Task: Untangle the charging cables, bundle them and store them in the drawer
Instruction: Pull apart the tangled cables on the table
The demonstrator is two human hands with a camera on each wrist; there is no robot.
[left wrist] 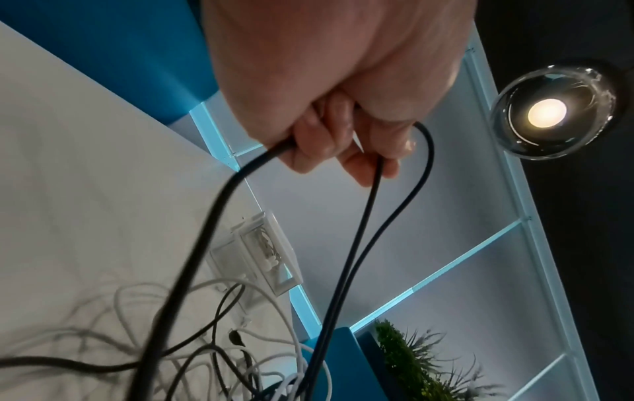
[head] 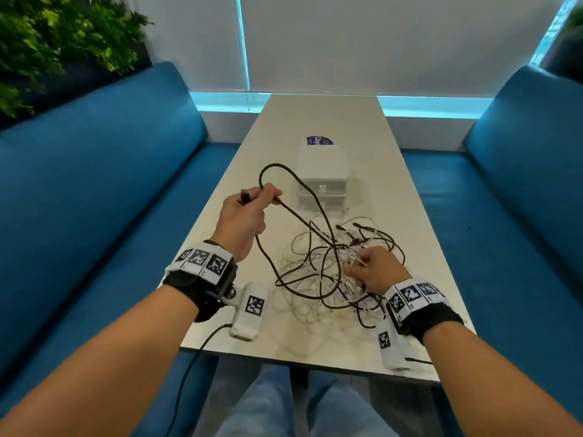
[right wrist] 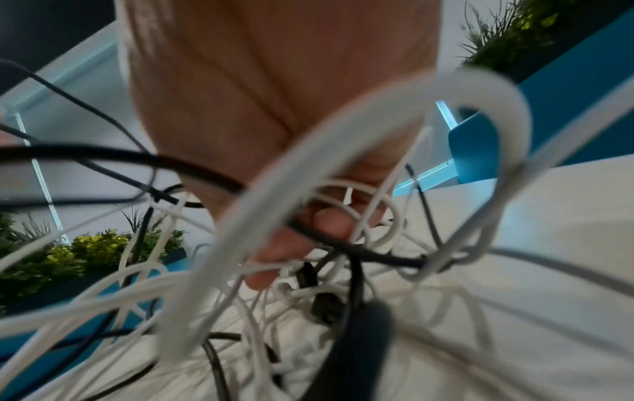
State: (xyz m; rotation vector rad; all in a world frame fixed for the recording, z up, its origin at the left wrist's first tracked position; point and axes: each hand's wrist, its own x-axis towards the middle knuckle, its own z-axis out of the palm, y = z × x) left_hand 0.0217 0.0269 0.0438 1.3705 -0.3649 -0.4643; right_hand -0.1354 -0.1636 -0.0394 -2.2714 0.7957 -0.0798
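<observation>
Holding a thin black round charging cable (head: 315, 200) above the long white desk (head: 328, 121), the left hand (head: 244, 216) has its fingers curled round the cord, plug end sticking out past the thumb. One loop of that cable arcs up over the hand; the rest drops back down into the heap. In the left wrist view the fingers (left wrist: 315, 141) close on two strands of the same cord.

Tangled pile of white and black charging cables (head: 318, 279) lies on the near half of the desk, strands crossing each other, individual cords not separable by eye.

Right hand (head: 377, 269) rests on the right side of the pile, fingers bent down into it. Right wrist view: fingertips (right wrist: 329, 222) curl among white and black strands; which strand they grip, I cannot tell.

Small white plastic two-drawer box (head: 321, 178) stands just beyond the pile at mid-desk, both drawers closed. A purple round sticker (head: 318, 141) lies behind it.
</observation>
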